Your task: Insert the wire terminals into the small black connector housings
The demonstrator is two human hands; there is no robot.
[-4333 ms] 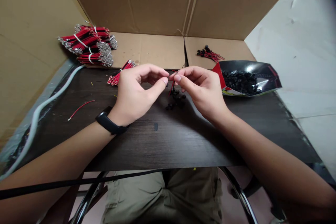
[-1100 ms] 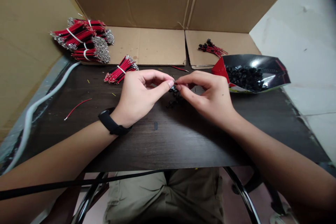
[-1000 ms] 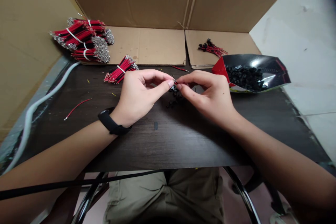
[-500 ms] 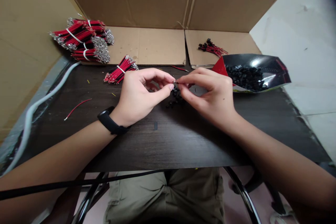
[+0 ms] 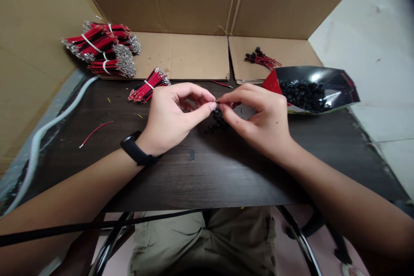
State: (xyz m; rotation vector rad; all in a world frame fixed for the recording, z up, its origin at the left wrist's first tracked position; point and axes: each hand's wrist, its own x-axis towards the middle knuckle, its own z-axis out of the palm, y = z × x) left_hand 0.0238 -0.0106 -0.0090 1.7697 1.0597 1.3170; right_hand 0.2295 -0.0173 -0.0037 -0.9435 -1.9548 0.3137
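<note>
- Head view: small part (image 5: 216,100), dark with a metallic glint; its full shape is hidden.
- Position: between the fingertips of the left hand (image 5: 173,110) and right hand (image 5: 263,112), above the table (image 5: 181,185), nearer its far edge.
- Grip: each thumb and forefinger pinches the part.
</note>
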